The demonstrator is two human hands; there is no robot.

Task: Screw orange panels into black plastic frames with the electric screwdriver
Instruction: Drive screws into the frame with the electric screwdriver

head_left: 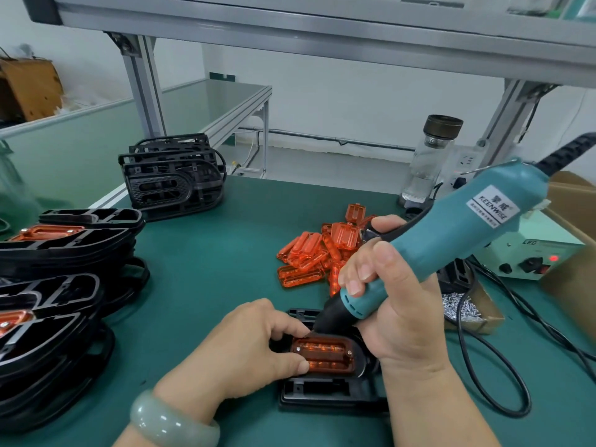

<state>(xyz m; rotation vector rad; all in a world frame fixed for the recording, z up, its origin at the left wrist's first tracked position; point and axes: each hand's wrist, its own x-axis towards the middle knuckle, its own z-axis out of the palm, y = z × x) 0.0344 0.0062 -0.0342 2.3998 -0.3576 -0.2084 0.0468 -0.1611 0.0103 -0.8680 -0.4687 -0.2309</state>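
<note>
Item: orange panel seated in black frame, near edge of green desk, under the driver.

Panel lay with its long axis left to right across the person, two screw heads showing at its ends. Left hand curled over the panel's left end, thumb pressing its near edge and fingertips at its far edge. Right hand wrapped round the electric screwdriver, which slanted down from upper right, its bit meeting the panel's far-left corner just beside the left fingertips. Judged: the drive turned on that corner, nearer the left hand, so the bit needed to stand squarer. Spare orange panels lay heaped beyond; screws to the right.
</note>
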